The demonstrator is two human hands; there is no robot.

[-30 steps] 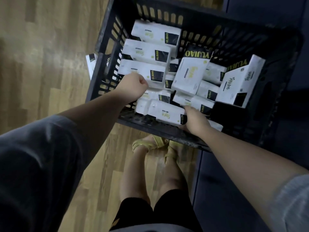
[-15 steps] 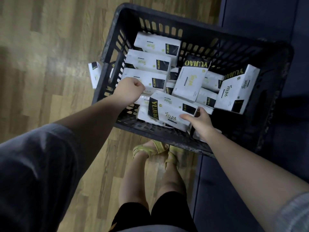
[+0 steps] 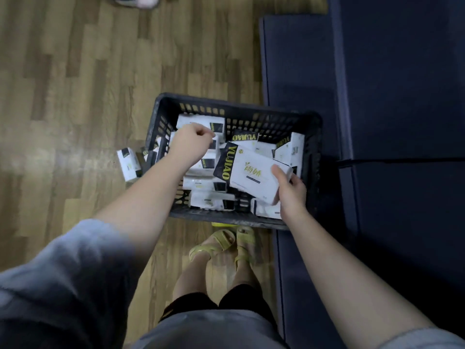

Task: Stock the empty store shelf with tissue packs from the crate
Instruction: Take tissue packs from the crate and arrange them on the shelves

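Observation:
A black slatted crate (image 3: 227,220) sits on the wooden floor, holding several white tissue packs (image 3: 211,201) with black and yellow labels, lying in a loose jumble. My right hand (image 3: 292,191) grips one tissue pack (image 3: 249,172) by its right end and holds it tilted above the packs in the crate's right half. My left hand (image 3: 191,146) hovers over the crate's left side as a curled fist with nothing visible in it.
A loose tissue pack (image 3: 128,163) lies on the floor against the crate's left wall. Dark blue shelf boards (image 3: 402,96) run along the right. My feet in yellow sandals (image 3: 221,244) stand just below the crate. Someone's shoe (image 3: 136,0) shows at the top edge.
My right hand took hold of a pack at the crate's near edge and lifted it out of the pile. My head rose, so the crate looks smaller. The left fist stayed curled.

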